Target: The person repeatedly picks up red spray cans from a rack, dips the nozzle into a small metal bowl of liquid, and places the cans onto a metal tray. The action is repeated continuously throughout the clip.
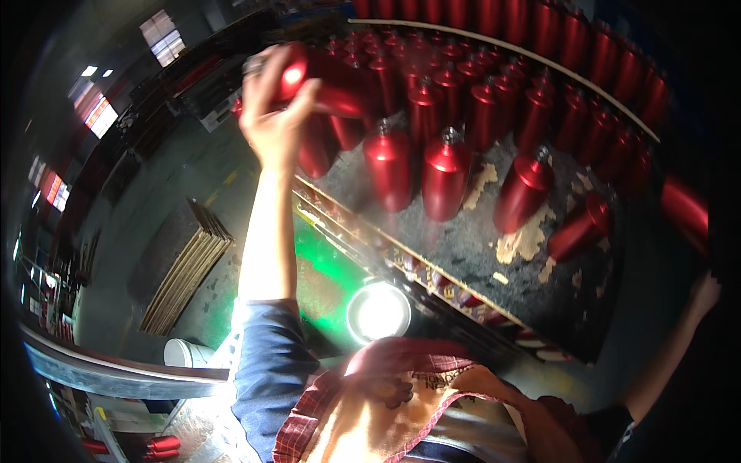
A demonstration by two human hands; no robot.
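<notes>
My left hand [274,112] is raised at the upper left, fingers wrapped round a glossy red metal bottle [332,85] that lies tilted near sideways above the board. Some of that bottle is hidden behind my fingers. At the far right edge, my right hand [704,293] is in shadow, just below another tilted red bottle [687,212] that it appears to hold; its fingers barely show. Between my hands, red bottles with dark threaded necks stand on a worn dark board [463,251]. Several form dense rows at the back; one front bottle [580,228] leans over at the right.
A pale wooden strip [525,52] runs behind the rows, with more red bottles beyond. Below the board, another layer of bottles shows. A bright round lamp or basin [378,312] glares near my body. Stacked flat sheets [189,274] and a white bucket [185,353] are at left.
</notes>
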